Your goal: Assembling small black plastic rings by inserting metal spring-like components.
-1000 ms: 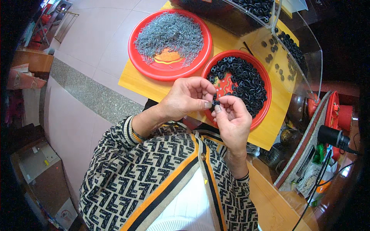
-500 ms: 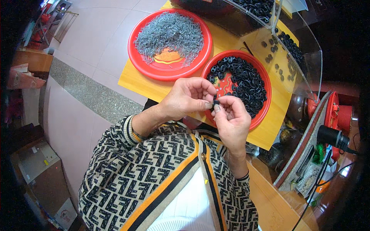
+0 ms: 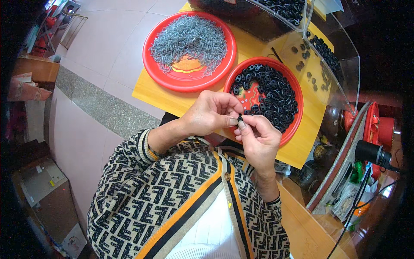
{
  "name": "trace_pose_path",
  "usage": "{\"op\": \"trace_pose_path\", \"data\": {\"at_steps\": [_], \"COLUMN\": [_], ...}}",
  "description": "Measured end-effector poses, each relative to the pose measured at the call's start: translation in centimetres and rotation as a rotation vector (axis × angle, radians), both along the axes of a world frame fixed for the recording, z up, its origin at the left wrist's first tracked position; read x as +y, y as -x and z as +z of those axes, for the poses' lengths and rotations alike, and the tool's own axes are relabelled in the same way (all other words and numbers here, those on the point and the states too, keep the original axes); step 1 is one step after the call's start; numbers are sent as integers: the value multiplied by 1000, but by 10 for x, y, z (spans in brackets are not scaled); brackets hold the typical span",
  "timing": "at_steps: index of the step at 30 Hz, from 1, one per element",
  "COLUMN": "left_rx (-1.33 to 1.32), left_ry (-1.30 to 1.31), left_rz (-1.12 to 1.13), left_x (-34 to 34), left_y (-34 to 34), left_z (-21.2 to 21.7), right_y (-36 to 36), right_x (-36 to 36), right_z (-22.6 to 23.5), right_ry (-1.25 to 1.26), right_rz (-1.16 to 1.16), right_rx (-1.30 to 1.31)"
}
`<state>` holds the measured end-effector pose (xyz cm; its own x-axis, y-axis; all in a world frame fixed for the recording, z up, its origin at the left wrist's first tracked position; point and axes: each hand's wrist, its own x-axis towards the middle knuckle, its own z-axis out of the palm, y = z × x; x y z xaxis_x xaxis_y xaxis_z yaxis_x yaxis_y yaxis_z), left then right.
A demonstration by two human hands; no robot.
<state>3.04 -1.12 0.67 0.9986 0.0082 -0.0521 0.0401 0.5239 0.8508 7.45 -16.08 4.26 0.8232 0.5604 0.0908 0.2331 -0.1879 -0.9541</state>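
Observation:
My left hand [image 3: 210, 113] and my right hand [image 3: 261, 140] meet over the near-left rim of a red round tray [image 3: 297, 118]. Pinched between both sets of fingertips is a small black plastic piece [image 3: 240, 117], mostly covered by the fingers. Many black plastic pieces with holes [image 3: 276, 97] lie heaped in that tray, leaving some of its patterned bottom bare. To the far left, a second red tray [image 3: 148, 71] carries a pile of tiny grey pieces that look like coil springs [image 3: 189, 39].
Both trays stand on a yellow board [image 3: 144, 88]. Behind them is a clear plastic bin [image 3: 276, 36] with black parts, and small round dark parts [image 3: 305, 55] lie beyond it. A black cylindrical device with a cable [image 3: 371, 152] is at right. A cardboard box [image 3: 47, 185] stands at left.
My fingertips have closed in further around the black piece, so less of it shows. Both hands stay in nearly the same place, and the trays look the same.

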Motion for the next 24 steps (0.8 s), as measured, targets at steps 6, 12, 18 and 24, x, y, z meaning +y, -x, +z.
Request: {"op": "trace_pose_path", "data": {"at_steps": [6,12,18,24], "left_rx": [65,11,-200,-637], "left_ry": [-77,79,-786,-1570], "left_rz": [-28,18,257,389], "left_x": [-1,-8,17,35], "left_y": [-3,-11,-26,-69], "left_z": [0,-3,0,-7], "right_y": [-2,-12,-20,-17], "right_x": [-2,-3,-10,-13], "right_z": [-7,-18,-19,-20], "right_ry": [12,-148,-237,-229], "right_rz": [-6,-40,-124,-128], "right_rx": [-8,265,333,351]}}
